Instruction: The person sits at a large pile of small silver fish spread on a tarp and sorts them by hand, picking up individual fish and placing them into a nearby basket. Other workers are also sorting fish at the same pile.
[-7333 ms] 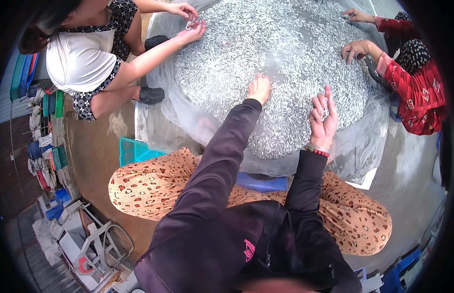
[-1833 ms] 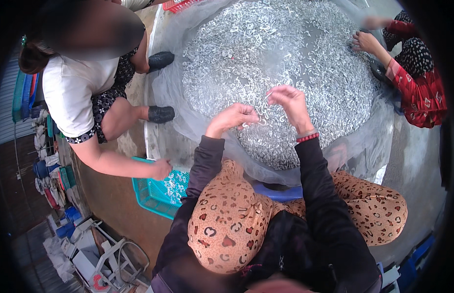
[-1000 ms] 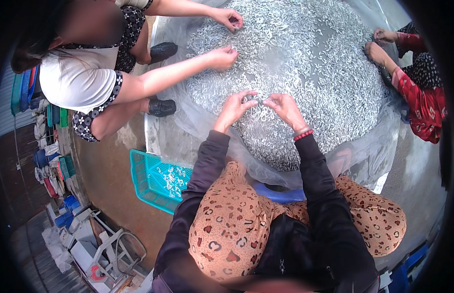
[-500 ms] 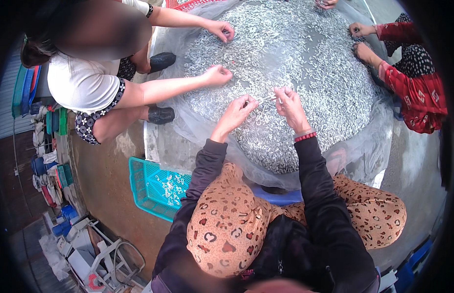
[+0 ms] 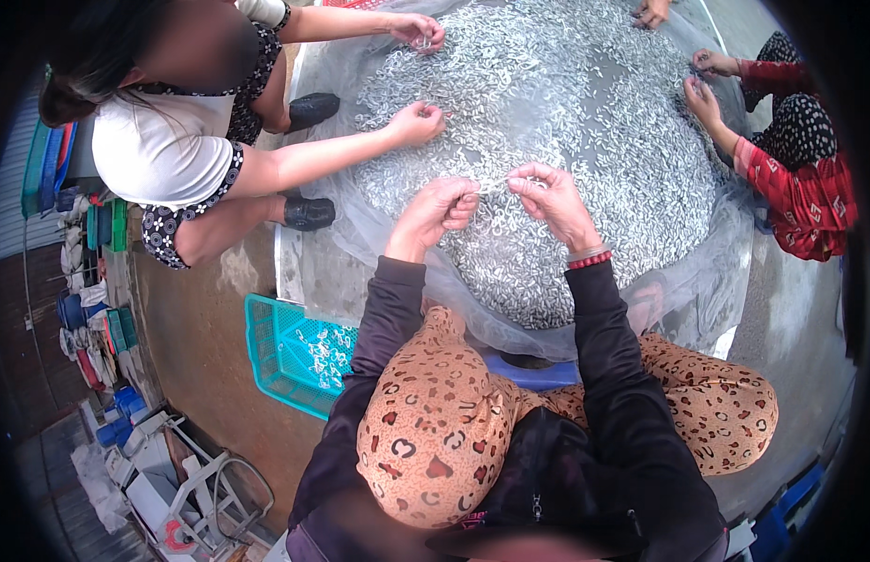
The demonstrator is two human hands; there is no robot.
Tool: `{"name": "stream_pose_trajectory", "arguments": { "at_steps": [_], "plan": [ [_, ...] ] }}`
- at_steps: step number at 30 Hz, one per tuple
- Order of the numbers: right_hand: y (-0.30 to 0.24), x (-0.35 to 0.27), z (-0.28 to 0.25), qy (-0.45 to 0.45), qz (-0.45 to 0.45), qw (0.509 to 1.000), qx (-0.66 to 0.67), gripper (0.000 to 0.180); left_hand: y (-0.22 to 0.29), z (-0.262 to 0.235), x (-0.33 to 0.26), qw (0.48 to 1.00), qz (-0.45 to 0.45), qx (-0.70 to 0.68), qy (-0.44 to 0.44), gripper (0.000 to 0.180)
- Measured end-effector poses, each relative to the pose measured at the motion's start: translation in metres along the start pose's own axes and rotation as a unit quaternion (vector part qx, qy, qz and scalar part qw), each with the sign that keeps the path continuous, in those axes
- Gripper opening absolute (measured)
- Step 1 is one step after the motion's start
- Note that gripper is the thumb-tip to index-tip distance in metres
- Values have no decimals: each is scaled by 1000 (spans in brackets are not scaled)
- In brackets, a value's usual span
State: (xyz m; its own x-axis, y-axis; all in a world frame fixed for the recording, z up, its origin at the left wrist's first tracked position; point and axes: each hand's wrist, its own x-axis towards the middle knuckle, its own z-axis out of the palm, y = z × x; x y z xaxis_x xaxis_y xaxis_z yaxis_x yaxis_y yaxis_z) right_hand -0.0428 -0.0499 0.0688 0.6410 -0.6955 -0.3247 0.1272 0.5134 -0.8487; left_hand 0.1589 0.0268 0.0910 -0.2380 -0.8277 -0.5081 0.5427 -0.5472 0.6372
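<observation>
A broad heap of small, silvery, curved pieces [image 5: 547, 262] is spread out in front of me; their exact kind is too small to make out. Just over its near side, my left hand [image 5: 440, 211] has its fingers curled in a pinch. Facing it, my right hand [image 5: 555, 204], with a red beaded bracelet [image 5: 589, 258] at the wrist, also pinches. Between the two sets of fingertips a small pale curved piece [image 5: 491, 186] shows, and both hands seem to grip it.
Sheer netting [image 5: 669, 286] lies under the heap. Left of my knee, a turquoise basket [image 5: 266, 361] holds some looped pieces. A person in a white top [image 5: 168, 155] works at the left, another in red sleeves [image 5: 800, 206] at the right. Another hand [image 5: 652, 11] reaches in at the far edge.
My hands have drawn closer together, and the left has shifted slightly left and nearer me. The white-topped person's far hand has moved up; the red-sleeved person's hands have lifted a little off the heap.
</observation>
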Motion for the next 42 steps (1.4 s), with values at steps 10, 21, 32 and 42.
{"name": "stream_pose_trajectory", "arguments": {
  "at_steps": [10,21,32,42],
  "plan": [
    [-20,-10,-3,-91,62,988,-107,8,-9,-5,-2,995,-52,-53,-60,26],
    [-18,-4,-16,39,83,994,-51,11,-17,22,1,801,231,538,128,25],
    [7,-3,10,-49,122,990,-41,27,-6,18,2,955,265,63,116,7],
    [-13,-7,2,-33,115,989,-83,40,-7,12,-4,986,161,18,29,34]
  ]
}}
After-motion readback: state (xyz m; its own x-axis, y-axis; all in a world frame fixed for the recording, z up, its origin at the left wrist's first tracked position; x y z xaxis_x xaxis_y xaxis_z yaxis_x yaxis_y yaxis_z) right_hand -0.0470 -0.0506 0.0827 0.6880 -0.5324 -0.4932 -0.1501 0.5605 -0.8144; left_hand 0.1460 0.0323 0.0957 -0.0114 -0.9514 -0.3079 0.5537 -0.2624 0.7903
